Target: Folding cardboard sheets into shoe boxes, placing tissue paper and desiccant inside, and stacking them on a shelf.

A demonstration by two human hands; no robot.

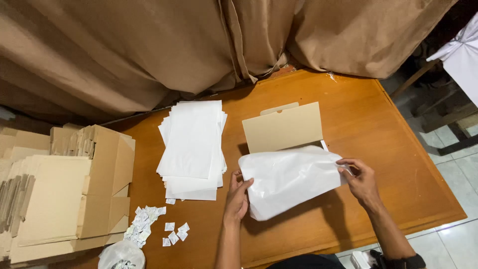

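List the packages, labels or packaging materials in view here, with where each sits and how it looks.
Open cardboard box: table centre, tan, flap raised.
White sheet: over the box, held by left hand and right hand.
Stack of white sheets: left of the box, rectangular.
Small sachets: near table edge, white, scattered.
Flattened cartons: far left, tan pile.
No signs or screens.

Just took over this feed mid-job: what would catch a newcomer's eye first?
The white sheet at centre, held at its edges by the left hand and right hand, over an open cardboard box. Left of it lies a stack of white sheets, with flat cardboard boxes at far left.
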